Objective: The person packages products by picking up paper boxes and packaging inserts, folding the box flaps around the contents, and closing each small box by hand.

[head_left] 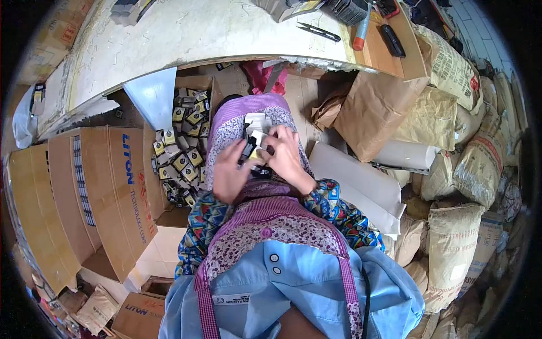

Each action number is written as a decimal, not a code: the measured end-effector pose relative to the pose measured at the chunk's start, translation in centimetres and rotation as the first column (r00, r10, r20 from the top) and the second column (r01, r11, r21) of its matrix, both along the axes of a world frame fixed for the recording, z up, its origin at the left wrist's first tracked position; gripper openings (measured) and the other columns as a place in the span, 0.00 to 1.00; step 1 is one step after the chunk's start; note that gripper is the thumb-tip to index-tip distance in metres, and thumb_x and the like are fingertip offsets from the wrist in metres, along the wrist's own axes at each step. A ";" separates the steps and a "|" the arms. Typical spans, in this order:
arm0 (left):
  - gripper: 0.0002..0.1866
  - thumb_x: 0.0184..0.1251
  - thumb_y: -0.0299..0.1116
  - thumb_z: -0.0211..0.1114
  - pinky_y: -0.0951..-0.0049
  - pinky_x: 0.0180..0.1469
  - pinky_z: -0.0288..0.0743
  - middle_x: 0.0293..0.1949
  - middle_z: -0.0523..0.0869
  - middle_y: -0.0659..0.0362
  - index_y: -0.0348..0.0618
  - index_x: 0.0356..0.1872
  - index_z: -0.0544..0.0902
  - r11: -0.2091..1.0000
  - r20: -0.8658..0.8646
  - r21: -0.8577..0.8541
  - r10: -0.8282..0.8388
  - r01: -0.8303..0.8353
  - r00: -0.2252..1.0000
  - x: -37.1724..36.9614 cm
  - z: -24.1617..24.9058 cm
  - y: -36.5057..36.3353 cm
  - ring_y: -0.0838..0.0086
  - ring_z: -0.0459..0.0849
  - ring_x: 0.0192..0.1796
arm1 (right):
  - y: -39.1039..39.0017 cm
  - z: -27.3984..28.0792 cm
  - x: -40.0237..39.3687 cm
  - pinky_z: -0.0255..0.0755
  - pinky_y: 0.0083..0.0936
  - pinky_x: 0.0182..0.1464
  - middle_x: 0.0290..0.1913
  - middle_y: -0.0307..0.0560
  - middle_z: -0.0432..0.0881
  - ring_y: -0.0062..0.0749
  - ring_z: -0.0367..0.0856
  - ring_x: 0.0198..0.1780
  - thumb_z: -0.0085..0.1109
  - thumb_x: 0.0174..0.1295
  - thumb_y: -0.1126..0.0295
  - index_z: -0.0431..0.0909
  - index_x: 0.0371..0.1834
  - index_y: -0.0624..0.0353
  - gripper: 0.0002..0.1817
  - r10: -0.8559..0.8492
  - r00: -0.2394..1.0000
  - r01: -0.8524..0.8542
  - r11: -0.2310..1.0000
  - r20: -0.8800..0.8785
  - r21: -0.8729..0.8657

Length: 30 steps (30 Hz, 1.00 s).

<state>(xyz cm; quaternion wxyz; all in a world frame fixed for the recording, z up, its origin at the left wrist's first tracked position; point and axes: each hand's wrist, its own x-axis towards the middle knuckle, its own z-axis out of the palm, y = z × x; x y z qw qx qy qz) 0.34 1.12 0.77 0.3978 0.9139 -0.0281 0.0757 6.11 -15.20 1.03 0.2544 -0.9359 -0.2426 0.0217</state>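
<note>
Fingers of both hands close together on a small stack of black-and-white packets held over the lap.

Left hand (228,172) cups the packets (255,135) from the side while the right hand (285,152) presses on top, fingers clamped so the stack stays squared, I judge. Just left of the fingers an open carton (183,147) holds many like packets within easy reach; beyond it lie flattened LITON cartons (107,192). To the right, brown paper sacks (446,186) pile up. Past the fingertips, a pale surface (186,34) carries scissors (319,31).
</note>
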 end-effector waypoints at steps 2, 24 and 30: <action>0.36 0.47 0.38 0.73 0.60 0.51 0.73 0.50 0.78 0.45 0.37 0.58 0.69 0.998 -0.105 -0.059 -0.006 0.000 0.994 0.1 0.7 -1.7 0.51 0.77 0.52 | -0.1 -1.5 0.0 0.63 0.26 0.48 0.39 0.45 0.71 0.36 0.71 0.44 0.70 0.45 0.69 0.80 0.31 0.60 0.12 -0.053 0.943 0.193 0.892 -0.329 0.408; 0.17 0.64 0.19 0.53 0.73 0.43 0.75 0.42 0.81 0.49 0.36 0.54 0.70 0.536 -0.262 -0.807 0.049 -0.247 0.964 0.6 -1.0 -2.3 0.67 0.83 0.43 | 0.5 -0.2 -0.4 0.68 0.23 0.49 0.38 0.43 0.77 0.24 0.74 0.43 0.52 0.64 0.72 0.70 0.51 0.60 0.12 0.020 0.845 0.365 0.708 -0.535 0.604; 0.15 0.63 0.16 0.51 0.78 0.49 0.72 0.43 0.78 0.53 0.35 0.51 0.69 0.653 -0.238 -0.748 -0.092 -0.122 0.967 0.6 -1.6 -1.3 0.74 0.79 0.46 | 0.1 -0.5 -0.1 0.65 0.20 0.52 0.41 0.42 0.76 0.23 0.73 0.46 0.55 0.63 0.73 0.72 0.50 0.61 0.13 0.157 0.871 0.252 0.672 -0.466 0.697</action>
